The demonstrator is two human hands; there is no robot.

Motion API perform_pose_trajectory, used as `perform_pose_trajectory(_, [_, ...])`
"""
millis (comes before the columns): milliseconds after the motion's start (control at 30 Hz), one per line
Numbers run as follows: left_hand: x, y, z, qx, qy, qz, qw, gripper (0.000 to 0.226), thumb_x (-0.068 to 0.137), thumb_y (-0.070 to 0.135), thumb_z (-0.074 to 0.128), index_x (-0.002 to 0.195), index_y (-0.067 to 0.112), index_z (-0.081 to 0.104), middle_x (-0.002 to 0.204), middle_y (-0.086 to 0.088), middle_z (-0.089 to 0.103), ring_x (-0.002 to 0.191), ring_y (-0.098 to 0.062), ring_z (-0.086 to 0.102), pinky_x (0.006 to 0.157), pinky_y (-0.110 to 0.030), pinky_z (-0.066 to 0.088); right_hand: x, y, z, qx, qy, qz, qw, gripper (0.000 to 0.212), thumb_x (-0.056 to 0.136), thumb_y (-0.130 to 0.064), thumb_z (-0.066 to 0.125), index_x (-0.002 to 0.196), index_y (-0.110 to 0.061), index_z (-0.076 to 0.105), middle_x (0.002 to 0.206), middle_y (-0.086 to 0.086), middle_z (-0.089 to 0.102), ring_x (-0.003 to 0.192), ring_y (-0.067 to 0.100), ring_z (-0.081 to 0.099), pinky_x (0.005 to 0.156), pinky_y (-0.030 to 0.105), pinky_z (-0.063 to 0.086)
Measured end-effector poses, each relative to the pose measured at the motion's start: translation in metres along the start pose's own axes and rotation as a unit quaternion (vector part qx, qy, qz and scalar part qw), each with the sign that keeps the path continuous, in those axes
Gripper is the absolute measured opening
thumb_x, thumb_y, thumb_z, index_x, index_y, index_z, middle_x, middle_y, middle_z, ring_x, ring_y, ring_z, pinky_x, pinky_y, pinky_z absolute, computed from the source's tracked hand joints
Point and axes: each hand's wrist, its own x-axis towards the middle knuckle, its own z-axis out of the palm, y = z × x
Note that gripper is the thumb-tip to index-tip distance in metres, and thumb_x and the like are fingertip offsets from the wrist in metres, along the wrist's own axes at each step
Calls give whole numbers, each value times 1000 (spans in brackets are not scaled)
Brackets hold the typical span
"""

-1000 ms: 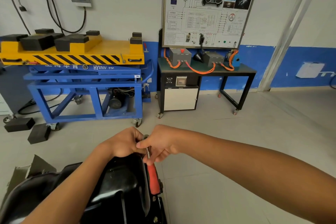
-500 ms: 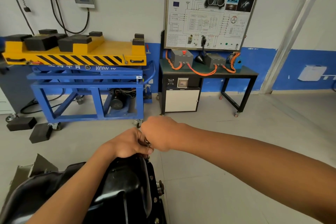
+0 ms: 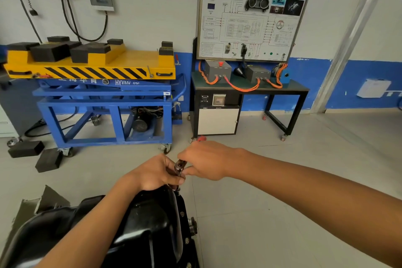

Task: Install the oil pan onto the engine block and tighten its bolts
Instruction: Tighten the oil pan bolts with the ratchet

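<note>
Oil pan (image 3: 152,224): black, glossy, low in the view at centre-left. What it sits on is mostly hidden. Flange bolts (image 3: 182,214) show along its right edge.

Ratchet (image 3: 179,166): stands over the pan's far corner, head up, shaft running down to the flange.

Left hand (image 3: 155,173): fingers curled round the shaft just under the head, with the forearm lying over the pan.

Right hand (image 3: 204,161): fingers closed round the handle, which is almost wholly covered. Only a red tip shows past the knuckles. The two hands sit just beside each other.

Surroundings:
- Blue wheeled lift cart (image 3: 104,102) at rear left. Its yellow striped top carries black blocks, and two more black blocks (image 3: 26,149) lie on the grey floor near it.
- Wiring-diagram panel (image 3: 252,17) at rear centre, upright on a black bench (image 3: 302,93) with orange cables, against a white-and-blue wall.
</note>
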Motion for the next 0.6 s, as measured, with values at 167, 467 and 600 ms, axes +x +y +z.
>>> perform_pose_trajectory(167, [0,2,2,6,8,1,1000,6,85,11,80,86,5,80,83,-13,77,81,-24,73,87,-35,59,-1,-6,2,-6,17,23,1000,26,101,-36,52,85,-16,52,70,-4,40,60,15,44,56,35,40])
perform_pose_trajectory(467, [-1,4,2,45,22,3,999,9,81,11,82,78,3,79,78,-13,76,70,-11,66,74,-23,52,10,-22,15,217,9,159,963,36,97,-30,54,68,-10,55,52,11,66,51,19,67,51,30,50])
perform_pose_trajectory(600, [-2,4,1,70,34,-3,997,15,79,4,80,66,2,73,65,-12,69,62,-8,57,66,-24,46,18,-28,21,274,16,208,939,36,98,-35,54,71,-10,55,43,5,59,41,13,63,43,22,40])
